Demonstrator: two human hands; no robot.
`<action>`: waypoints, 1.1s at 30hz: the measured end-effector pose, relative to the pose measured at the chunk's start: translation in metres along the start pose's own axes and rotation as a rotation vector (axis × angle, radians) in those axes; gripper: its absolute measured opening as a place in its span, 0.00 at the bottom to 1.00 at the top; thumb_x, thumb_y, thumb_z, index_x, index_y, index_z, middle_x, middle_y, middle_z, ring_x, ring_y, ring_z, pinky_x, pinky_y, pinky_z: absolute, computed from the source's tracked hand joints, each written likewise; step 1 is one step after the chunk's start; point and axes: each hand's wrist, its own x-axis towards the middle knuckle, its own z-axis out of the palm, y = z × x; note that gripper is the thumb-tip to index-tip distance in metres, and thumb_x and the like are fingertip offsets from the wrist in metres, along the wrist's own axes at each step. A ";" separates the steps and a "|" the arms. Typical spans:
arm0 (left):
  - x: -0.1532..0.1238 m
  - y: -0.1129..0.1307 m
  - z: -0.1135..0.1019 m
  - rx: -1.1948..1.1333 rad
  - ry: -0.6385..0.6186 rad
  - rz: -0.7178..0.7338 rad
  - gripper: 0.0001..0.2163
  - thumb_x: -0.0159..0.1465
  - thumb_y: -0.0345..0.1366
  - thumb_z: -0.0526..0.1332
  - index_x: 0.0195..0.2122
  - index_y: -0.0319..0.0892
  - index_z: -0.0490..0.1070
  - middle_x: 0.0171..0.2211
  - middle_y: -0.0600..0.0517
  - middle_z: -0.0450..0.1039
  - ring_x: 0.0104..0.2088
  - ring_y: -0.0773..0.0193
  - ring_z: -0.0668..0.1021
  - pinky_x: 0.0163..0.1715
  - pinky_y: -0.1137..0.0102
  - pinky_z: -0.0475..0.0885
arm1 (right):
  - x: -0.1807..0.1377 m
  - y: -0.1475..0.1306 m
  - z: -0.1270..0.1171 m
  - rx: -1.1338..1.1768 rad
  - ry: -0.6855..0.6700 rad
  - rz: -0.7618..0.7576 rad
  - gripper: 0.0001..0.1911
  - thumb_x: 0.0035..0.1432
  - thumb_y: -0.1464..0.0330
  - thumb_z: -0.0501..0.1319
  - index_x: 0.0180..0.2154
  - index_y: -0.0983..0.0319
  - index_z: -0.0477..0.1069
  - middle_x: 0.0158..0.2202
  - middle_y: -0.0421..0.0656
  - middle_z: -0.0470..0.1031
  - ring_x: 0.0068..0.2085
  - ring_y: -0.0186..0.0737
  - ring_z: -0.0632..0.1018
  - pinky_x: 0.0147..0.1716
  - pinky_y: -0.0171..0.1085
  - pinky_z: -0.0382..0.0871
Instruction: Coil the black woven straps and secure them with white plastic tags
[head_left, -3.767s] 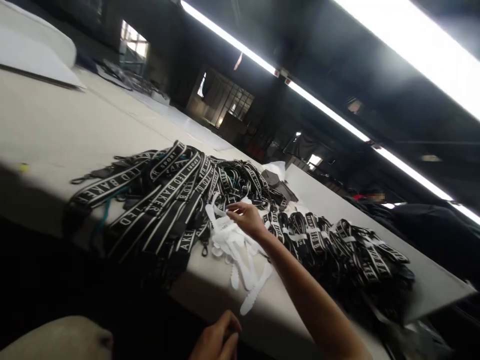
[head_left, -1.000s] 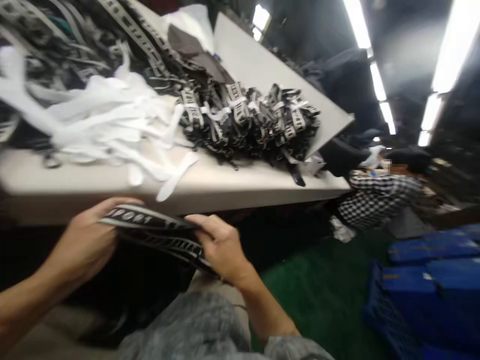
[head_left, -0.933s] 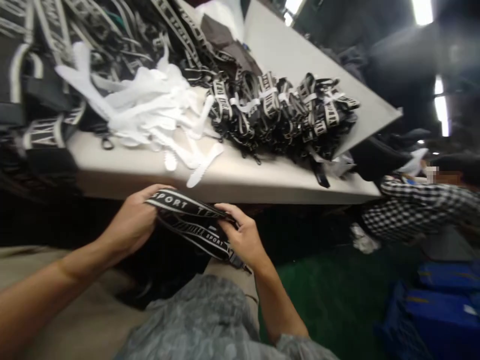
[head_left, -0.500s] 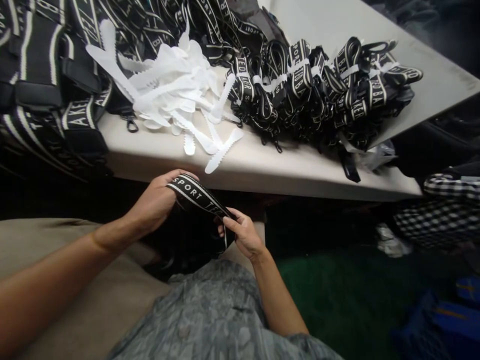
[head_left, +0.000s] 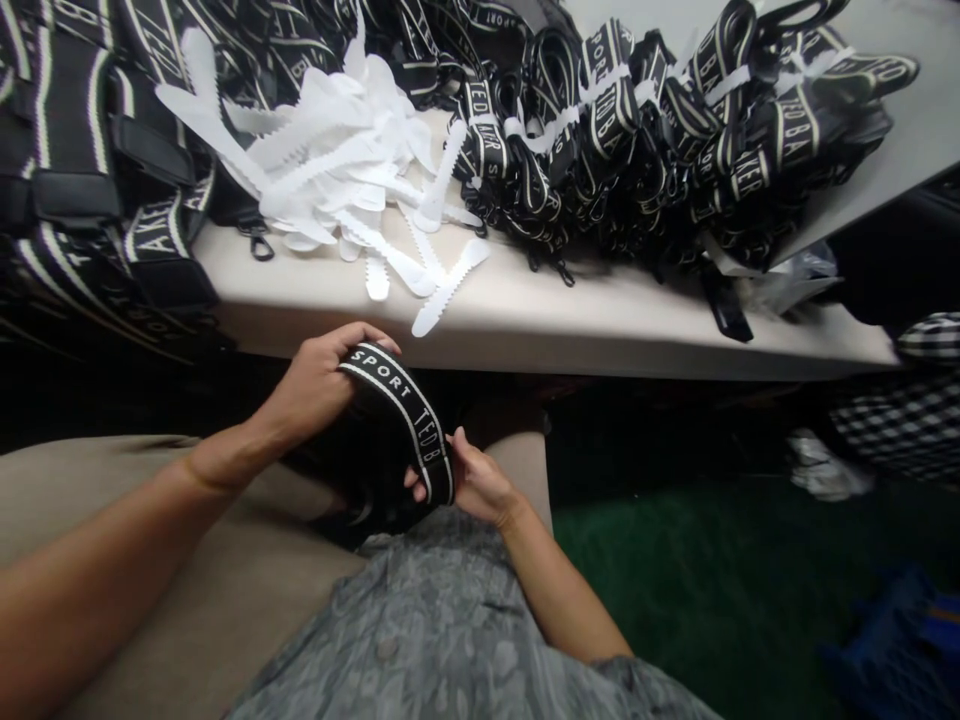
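Observation:
A black strap with white lettering is stretched between both hands over my lap, below the table edge. My left hand is closed round its upper end. My right hand pinches the lower end, fingers wrapped on the strap. On the table above lies a heap of white serrated plastic ties. To their right sits a pile of folded black straps bound with white ties. A mass of loose black straps covers the left side and hangs over the edge.
The pale table runs across the upper view, its front edge just above my hands. Green floor lies at the lower right. A person's checked sleeve shows at the far right. A blue crate sits at the bottom right.
From reaching to the white ties on the table, my right hand came down to my lap. Both hands now hold one strap, and my right hand has drawn its end downward and closer.

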 end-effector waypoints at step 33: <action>-0.007 -0.007 0.014 -0.462 -0.070 -0.078 0.09 0.62 0.36 0.62 0.42 0.42 0.74 0.39 0.49 0.79 0.39 0.59 0.81 0.40 0.71 0.75 | 0.003 -0.016 -0.023 -0.952 0.494 -0.498 0.13 0.56 0.58 0.65 0.30 0.62 0.74 0.47 0.46 0.68 0.45 0.41 0.72 0.43 0.36 0.66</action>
